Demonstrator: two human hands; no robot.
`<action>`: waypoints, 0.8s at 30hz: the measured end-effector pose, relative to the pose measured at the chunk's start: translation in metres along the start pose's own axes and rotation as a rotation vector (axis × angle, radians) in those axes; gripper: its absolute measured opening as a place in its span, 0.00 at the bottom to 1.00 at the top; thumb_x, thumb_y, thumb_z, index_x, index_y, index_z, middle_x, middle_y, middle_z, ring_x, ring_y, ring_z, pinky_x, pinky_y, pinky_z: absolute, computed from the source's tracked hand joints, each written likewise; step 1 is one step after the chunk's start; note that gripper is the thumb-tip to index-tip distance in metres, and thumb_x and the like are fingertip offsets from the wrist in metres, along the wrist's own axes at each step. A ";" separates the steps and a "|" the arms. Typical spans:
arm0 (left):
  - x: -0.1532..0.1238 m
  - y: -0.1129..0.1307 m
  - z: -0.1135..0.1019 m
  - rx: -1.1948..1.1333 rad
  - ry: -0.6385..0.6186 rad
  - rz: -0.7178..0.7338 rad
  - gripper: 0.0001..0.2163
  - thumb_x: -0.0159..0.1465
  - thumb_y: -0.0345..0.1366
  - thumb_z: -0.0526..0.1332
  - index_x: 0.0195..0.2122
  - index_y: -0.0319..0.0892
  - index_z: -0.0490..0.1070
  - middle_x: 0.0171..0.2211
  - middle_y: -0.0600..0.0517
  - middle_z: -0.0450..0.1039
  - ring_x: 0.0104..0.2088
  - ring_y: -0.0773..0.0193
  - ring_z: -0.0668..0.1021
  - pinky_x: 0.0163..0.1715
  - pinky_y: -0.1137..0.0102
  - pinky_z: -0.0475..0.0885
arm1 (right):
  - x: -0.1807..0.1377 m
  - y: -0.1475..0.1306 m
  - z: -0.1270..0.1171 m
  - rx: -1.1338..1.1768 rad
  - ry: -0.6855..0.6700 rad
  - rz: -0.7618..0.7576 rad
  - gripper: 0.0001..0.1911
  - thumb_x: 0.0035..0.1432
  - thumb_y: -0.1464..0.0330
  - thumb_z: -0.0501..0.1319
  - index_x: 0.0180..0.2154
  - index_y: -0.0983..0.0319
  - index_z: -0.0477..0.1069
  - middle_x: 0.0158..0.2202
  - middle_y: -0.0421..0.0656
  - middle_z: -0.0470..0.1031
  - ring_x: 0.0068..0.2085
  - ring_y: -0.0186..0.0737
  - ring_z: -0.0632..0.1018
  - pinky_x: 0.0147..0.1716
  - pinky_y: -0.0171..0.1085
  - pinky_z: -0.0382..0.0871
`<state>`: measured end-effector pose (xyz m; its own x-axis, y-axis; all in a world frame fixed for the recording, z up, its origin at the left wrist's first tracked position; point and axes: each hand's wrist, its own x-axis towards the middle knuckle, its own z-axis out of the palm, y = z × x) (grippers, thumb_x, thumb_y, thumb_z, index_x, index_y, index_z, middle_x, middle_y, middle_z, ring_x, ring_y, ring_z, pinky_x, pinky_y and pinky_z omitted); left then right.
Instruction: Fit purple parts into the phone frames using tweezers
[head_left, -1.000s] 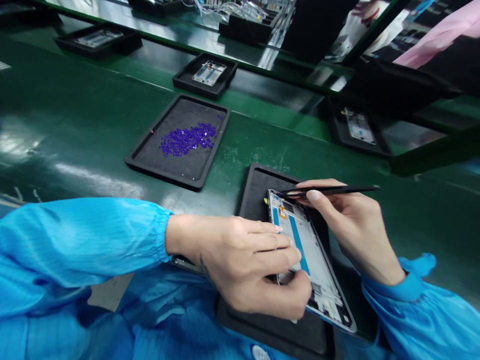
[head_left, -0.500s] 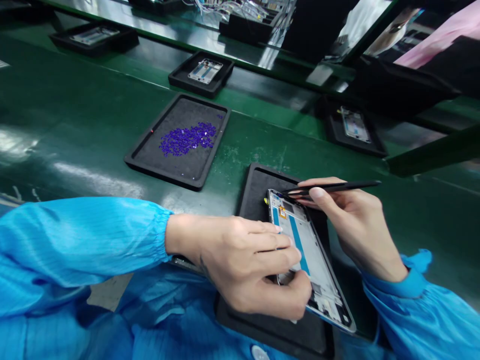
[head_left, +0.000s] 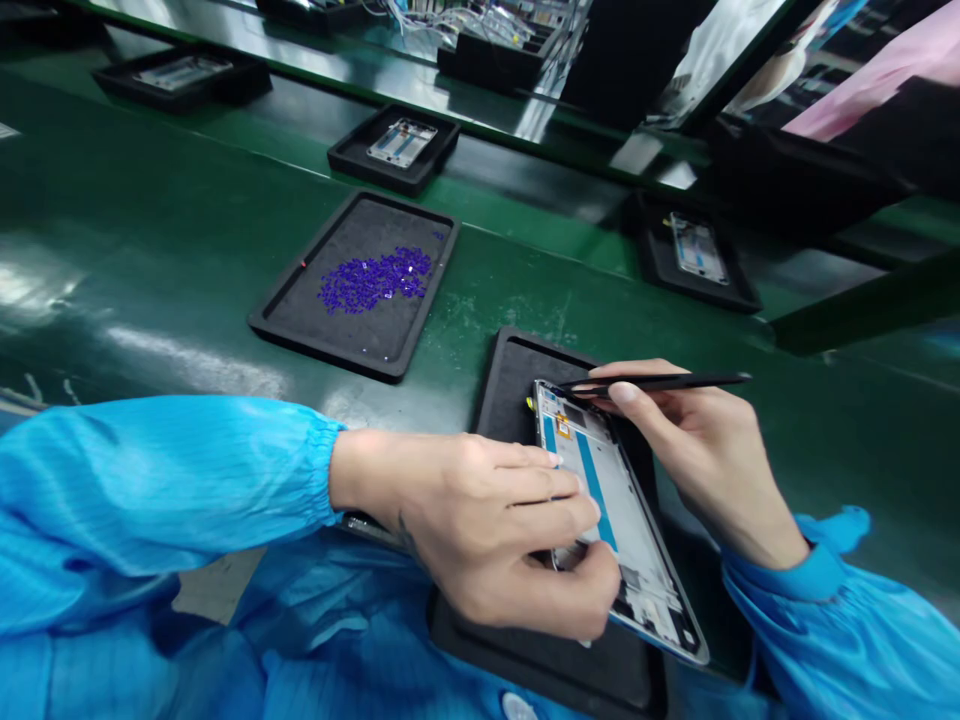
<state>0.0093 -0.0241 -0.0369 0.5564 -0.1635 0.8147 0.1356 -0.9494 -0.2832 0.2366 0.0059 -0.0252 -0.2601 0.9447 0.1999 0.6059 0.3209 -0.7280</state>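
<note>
A phone middle frame [head_left: 634, 535], silver with blue strips, lies slanted over a black tray [head_left: 517, 375]. Across its left side reaches my left hand [head_left: 502, 530], fingers curled on the frame and gripping it. My right hand [head_left: 675, 420] pinches black tweezers [head_left: 675, 381] between thumb and fingers. The tweezers' tips touch or hover just over the frame's top end; whatever lies between them is too small to tell. An orange flex cable [head_left: 562, 427] shows near that end, and a yellow tab sticks out at the left edge.
A black tray [head_left: 281, 300] of tiny purple parts [head_left: 375, 280] sits to the upper left. Farther back are more black trays [head_left: 352, 165] with phone frames [head_left: 403, 143], one at right [head_left: 699, 248]. A green beam [head_left: 870, 295] slants in from the right.
The trays at the back have shifted slightly left, while the tray of purple parts stays put. My right hand and the tweezers have moved a little left. My left hand is nearly still.
</note>
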 end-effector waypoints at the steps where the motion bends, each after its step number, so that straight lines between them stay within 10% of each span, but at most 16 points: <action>1: 0.000 0.000 0.000 -0.002 0.005 0.002 0.19 0.69 0.46 0.55 0.33 0.40 0.81 0.30 0.48 0.81 0.30 0.63 0.82 0.31 0.73 0.81 | 0.000 0.000 0.000 -0.006 0.001 0.000 0.15 0.64 0.54 0.62 0.37 0.57 0.80 0.43 0.44 0.80 0.40 0.46 0.81 0.39 0.43 0.77; 14: -0.005 0.004 0.001 -0.047 -0.028 0.011 0.23 0.70 0.52 0.54 0.35 0.38 0.79 0.32 0.47 0.81 0.32 0.62 0.82 0.34 0.71 0.81 | 0.000 -0.001 0.000 0.157 0.012 0.050 0.12 0.64 0.57 0.64 0.41 0.58 0.79 0.43 0.44 0.79 0.40 0.44 0.82 0.41 0.41 0.80; 24: -0.008 0.021 -0.006 -0.244 -0.546 -0.200 0.16 0.71 0.47 0.54 0.37 0.42 0.75 0.36 0.51 0.76 0.33 0.63 0.77 0.34 0.67 0.74 | 0.001 0.005 0.003 0.240 0.025 0.065 0.13 0.63 0.57 0.65 0.40 0.60 0.79 0.44 0.44 0.79 0.42 0.43 0.83 0.44 0.41 0.81</action>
<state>0.0031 -0.0446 -0.0466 0.8868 0.1223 0.4458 0.1248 -0.9919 0.0239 0.2370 0.0084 -0.0301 -0.2064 0.9650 0.1616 0.4242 0.2371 -0.8740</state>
